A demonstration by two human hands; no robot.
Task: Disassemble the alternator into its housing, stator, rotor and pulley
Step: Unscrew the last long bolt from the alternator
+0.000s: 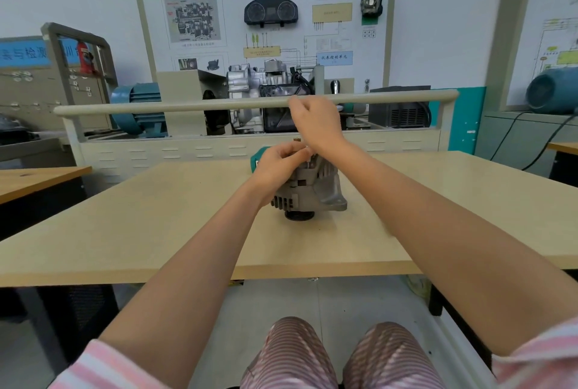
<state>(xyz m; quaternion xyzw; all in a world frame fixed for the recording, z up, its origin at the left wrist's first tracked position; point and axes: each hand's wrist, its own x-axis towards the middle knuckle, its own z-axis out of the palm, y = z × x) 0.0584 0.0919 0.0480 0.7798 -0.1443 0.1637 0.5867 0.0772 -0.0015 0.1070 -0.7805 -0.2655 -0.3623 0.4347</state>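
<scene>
table (156, 232): alternator (309, 188) upright | left hand (278, 163) grips it | right hand (316, 123) curled, contents unclear | training board (266, 23) behind

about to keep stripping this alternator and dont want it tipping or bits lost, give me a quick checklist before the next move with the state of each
1. Alternator seated on the table, pulley end down: ok.
2. Left hand steadying the alternator's top: ok, its fingers are curled at the upper rim.
3. Right hand holding a removed part: cannot tell; it is raised above the alternator, fingers curled, contents hidden.
4. Housing halves already separated: not ok, the body is in one piece.
5. Tool within reach: cannot tell; a teal object lies behind the left hand, mostly hidden.
6. Alternator well back from the table's near edge: ok.
</scene>
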